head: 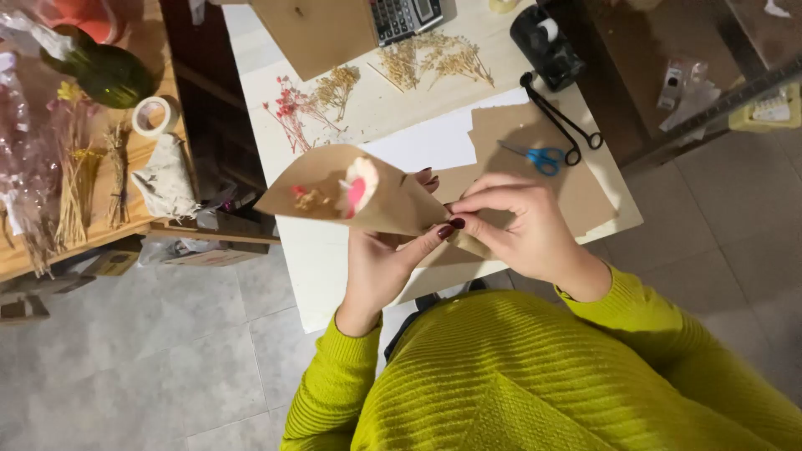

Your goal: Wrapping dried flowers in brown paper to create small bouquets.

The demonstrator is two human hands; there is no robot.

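- Head view: we look down at our two hands over the white desk (351,108).
- Our left hand (380,267) holds the brown paper cone (351,200) from below, with the thumb pressed on its side.
- Our right hand (518,225) pinches the narrow end of the cone, fingers closed tight on the paper.
- Both hands are close together, thumbs almost touching, and both grip the cone.
- The cone is up in the air, above the front part of the desk, tilted with its wide mouth to the left.
- Inside the mouth we see small dried flowers (334,196), red, yellow and pink.
- We think we are at the rolling step, making the pointed end snug.
- The next move, we guess, needs a firm hold so the paper does not spring open.
- Blue scissors (535,156) lie on a flat brown paper sheet (535,134); black scissors (560,117) lie just beside them.
- A black tape holder (547,46) and a grey calculator (401,17) sit at the far edge.
- More dried sprigs (334,92) lie loose on the desk.
- A roll of pale tape (152,115) and a green bottle (104,71) rest on the wooden shelf (159,50) to the left.
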